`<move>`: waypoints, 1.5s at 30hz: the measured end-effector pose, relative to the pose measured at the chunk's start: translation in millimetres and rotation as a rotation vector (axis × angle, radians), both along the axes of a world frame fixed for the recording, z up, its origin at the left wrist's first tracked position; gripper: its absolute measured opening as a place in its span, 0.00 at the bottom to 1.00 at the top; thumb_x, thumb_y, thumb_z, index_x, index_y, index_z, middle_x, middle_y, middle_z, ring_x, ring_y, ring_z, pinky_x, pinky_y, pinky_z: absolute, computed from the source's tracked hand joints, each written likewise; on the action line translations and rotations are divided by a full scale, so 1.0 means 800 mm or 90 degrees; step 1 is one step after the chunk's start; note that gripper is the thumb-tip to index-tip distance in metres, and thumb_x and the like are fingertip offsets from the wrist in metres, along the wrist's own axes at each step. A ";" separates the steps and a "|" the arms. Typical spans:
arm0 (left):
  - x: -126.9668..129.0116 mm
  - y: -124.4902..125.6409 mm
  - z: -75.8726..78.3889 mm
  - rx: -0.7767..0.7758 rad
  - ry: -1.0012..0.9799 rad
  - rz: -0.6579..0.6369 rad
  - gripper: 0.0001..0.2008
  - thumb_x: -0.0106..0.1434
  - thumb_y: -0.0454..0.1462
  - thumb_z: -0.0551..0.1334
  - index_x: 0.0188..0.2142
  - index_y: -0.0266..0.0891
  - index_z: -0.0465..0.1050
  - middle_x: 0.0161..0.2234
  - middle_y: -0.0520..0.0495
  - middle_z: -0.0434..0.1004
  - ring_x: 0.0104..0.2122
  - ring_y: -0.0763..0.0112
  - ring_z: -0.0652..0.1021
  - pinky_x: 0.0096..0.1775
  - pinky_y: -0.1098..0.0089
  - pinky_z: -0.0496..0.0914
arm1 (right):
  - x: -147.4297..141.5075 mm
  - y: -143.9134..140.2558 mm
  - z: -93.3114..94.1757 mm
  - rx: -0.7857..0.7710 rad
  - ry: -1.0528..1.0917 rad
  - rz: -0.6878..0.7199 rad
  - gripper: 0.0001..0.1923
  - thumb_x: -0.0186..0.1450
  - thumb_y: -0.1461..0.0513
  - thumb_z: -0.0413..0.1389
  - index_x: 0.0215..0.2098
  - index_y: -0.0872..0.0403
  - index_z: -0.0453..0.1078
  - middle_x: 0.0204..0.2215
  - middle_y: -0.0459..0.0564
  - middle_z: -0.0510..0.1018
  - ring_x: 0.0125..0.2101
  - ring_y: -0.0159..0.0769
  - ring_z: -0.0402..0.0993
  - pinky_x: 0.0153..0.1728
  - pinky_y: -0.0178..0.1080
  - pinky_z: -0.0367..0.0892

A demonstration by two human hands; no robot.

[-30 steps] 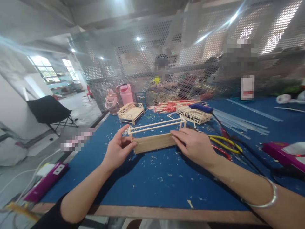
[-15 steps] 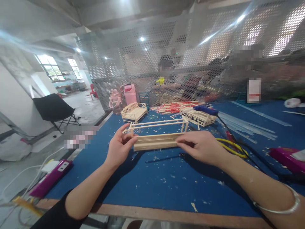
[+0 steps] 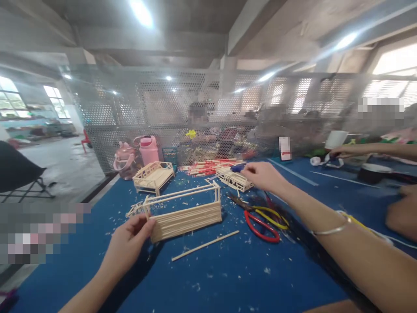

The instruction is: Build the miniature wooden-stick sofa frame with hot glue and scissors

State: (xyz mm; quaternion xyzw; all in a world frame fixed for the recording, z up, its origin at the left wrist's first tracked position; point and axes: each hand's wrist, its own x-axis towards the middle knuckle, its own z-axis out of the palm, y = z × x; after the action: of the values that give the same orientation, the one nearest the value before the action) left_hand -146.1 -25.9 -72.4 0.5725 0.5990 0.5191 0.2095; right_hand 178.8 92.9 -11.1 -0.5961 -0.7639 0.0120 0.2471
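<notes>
My left hand [image 3: 132, 243] pinches the left end of a small wooden stick frame [image 3: 187, 221], which has a solid slatted side and open rails above. The frame rests on the blue tabletop or just over it; I cannot tell which. Farther back, my right hand [image 3: 262, 176] has its fingers closed around the end of a blue glue gun [image 3: 239, 167]. The gun lies over a small slatted wooden piece [image 3: 233, 179]. A loose wooden stick [image 3: 205, 246] lies in front of the frame. Scissors [image 3: 262, 224] with red and yellow handles lie below my right wrist.
Behind the frame stands a miniature wooden bench [image 3: 154, 177], near a pink bottle [image 3: 149, 150] and a clear pink-lidded jug [image 3: 124, 161]. Red and pale sticks [image 3: 211, 166] are piled by a perforated screen [image 3: 156, 104]. Another person's hand [image 3: 345, 151] works at the right.
My right hand has left the stick frame and moved back to the glue gun. My left hand keeps its hold. The view has turned right, and the scissors and loose stick now show.
</notes>
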 end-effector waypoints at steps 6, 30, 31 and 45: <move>-0.006 0.004 -0.008 -0.014 0.077 -0.012 0.21 0.51 0.55 0.59 0.21 0.39 0.74 0.18 0.50 0.72 0.19 0.69 0.69 0.21 0.72 0.64 | 0.007 0.073 -0.014 -0.026 -0.022 -0.114 0.10 0.61 0.62 0.55 0.38 0.59 0.72 0.40 0.62 0.75 0.41 0.45 0.71 0.40 0.43 0.64; 0.009 -0.001 -0.021 -0.112 -0.001 -0.185 0.17 0.48 0.48 0.66 0.33 0.39 0.78 0.29 0.46 0.82 0.30 0.61 0.79 0.36 0.67 0.72 | 0.043 -0.160 -0.078 0.032 0.263 0.051 0.19 0.57 0.47 0.52 0.18 0.52 0.70 0.17 0.49 0.74 0.20 0.37 0.69 0.22 0.38 0.65; 0.009 -0.001 -0.021 -0.113 -0.008 -0.190 0.18 0.48 0.48 0.66 0.34 0.39 0.78 0.30 0.46 0.82 0.30 0.61 0.79 0.36 0.67 0.72 | 0.042 -0.163 -0.081 0.051 0.247 0.055 0.19 0.58 0.49 0.51 0.17 0.51 0.69 0.15 0.48 0.72 0.19 0.37 0.68 0.21 0.38 0.64; 0.009 0.000 -0.023 -0.125 0.022 -0.191 0.17 0.49 0.48 0.65 0.35 0.41 0.78 0.32 0.46 0.82 0.33 0.61 0.79 0.38 0.68 0.72 | 0.022 -0.131 -0.091 0.143 0.175 0.082 0.15 0.63 0.54 0.48 0.32 0.53 0.72 0.25 0.48 0.79 0.26 0.38 0.74 0.27 0.36 0.67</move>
State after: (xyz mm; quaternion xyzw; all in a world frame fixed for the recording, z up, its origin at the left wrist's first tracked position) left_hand -138.5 -26.2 -90.4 0.6412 0.5583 0.4111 0.3288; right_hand 196.2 -12.2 -84.0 -0.5073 -0.7561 0.0234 0.4128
